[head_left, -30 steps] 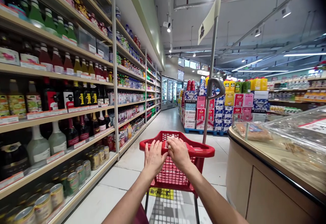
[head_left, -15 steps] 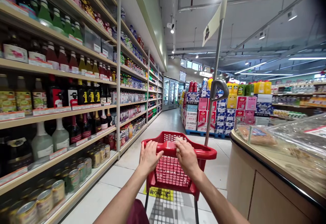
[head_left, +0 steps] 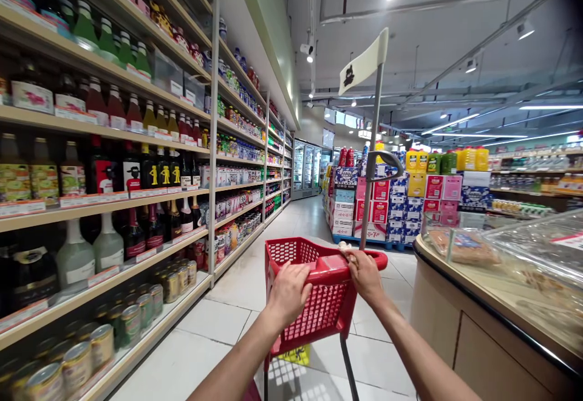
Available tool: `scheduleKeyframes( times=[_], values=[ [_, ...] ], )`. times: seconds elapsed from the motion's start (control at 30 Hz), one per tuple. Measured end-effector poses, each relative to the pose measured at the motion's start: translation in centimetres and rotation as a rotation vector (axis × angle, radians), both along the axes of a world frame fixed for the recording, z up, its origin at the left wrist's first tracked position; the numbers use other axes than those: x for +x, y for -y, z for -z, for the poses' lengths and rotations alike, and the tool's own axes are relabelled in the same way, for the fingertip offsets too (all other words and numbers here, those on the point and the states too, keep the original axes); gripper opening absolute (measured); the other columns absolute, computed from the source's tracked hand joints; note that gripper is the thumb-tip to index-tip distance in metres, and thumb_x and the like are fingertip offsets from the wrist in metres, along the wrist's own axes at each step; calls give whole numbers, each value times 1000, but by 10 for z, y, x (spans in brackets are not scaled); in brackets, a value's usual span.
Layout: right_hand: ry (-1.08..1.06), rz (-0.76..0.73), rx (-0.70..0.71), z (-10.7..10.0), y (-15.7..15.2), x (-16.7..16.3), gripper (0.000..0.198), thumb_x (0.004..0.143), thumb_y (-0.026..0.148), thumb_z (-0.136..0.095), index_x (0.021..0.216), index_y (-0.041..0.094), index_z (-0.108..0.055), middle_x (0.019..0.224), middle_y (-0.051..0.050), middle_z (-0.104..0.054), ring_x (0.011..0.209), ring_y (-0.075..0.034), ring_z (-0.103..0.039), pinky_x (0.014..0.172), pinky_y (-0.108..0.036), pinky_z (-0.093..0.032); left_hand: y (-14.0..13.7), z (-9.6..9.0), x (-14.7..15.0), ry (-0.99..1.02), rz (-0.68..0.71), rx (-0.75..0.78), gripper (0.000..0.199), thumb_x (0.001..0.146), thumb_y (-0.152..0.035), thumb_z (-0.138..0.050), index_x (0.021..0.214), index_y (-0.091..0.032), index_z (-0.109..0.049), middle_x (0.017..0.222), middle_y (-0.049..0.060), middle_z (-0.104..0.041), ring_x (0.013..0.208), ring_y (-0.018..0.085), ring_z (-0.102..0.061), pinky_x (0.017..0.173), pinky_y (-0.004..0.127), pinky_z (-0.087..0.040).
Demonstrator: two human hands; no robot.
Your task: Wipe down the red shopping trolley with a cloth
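Note:
In the head view a red plastic shopping cart [head_left: 319, 316] with a mesh basket stands in front of me, turned at an angle. My left hand [head_left: 289, 288] is closed over the left part of its red handle [head_left: 331, 266]. Toward the handle's right end, my right hand [head_left: 364, 273] grips it too, with a small crumpled white thing [head_left: 344, 246] at its fingers; I cannot make out what that is. A grey pole [head_left: 370, 206] with a hooked grip and a cream flag [head_left: 363, 64] rises from the cart's right side.
Along the left run shelves [head_left: 168, 194] of bottles and cans. A counter [head_left: 455, 291] with packaged food under clear covers borders the right side. Stacked drink cartons [head_left: 378, 209] stand on a blue pallet ahead, and glass-door fridges [head_left: 306, 164] line the far end.
The cart has swung round, its left rear corner nearer me. My left hand has moved right and down, my right hand to the right. The flagged pole has shifted left and lower.

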State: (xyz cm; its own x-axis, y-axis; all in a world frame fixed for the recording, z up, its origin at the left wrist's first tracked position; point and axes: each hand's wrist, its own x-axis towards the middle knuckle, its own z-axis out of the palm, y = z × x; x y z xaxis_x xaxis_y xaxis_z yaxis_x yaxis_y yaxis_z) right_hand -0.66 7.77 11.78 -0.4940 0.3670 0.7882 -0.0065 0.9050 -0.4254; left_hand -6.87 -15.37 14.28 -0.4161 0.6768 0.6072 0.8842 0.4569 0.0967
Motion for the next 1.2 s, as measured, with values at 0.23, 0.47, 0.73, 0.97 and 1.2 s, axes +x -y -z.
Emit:
scheduleKeyframes(
  times=[0.23, 0.47, 0.73, 0.97, 1.2],
  values=[
    [27, -112, -64, -12, 23, -9, 31, 78, 24, -34, 96, 19, -58, 98, -6, -62, 92, -18, -56, 84, -33, -41, -19, 14, 7, 251, -47, 105, 50, 75, -45, -48, 114, -14, -47, 118, 10, -53, 112, 22, -45, 96, 38, -34],
    [64, -337, -157, -12, 36, 15, 29, 78, 31, -36, 92, 18, -58, 88, -5, -65, 81, -17, -60, 77, -31, -45, -26, 17, 21, 237, 173, -4, 52, 77, -36, -46, 124, -16, -39, 130, 8, -45, 119, 19, -38, 102, 35, -29],
    [125, -40, -197, -7, -4, 47, 37, 77, 37, -33, 95, 19, -59, 86, -6, -67, 75, -19, -61, 69, -32, -47, -20, 57, -11, 267, -125, -164, 46, 85, -36, -31, 126, -17, -38, 131, 7, -44, 125, 22, -32, 105, 47, -20],
    [144, 142, 320, 18, 12, 63, 30, 78, 27, -39, 100, 25, -59, 100, -4, -64, 95, -19, -56, 95, -41, -31, -27, 64, -4, 256, -80, -158, 42, 85, -37, -30, 122, -21, -43, 124, 5, -50, 117, 19, -42, 104, 44, -23],
    [197, 345, 287, 32, 12, 30, 28, 78, 19, -39, 96, 22, -59, 92, -7, -65, 86, -22, -58, 94, -48, -27, -10, 92, -23, 279, -210, -240, 47, 86, -34, -26, 129, -17, -37, 136, 7, -39, 128, 23, -26, 105, 48, -18]
  ],
)
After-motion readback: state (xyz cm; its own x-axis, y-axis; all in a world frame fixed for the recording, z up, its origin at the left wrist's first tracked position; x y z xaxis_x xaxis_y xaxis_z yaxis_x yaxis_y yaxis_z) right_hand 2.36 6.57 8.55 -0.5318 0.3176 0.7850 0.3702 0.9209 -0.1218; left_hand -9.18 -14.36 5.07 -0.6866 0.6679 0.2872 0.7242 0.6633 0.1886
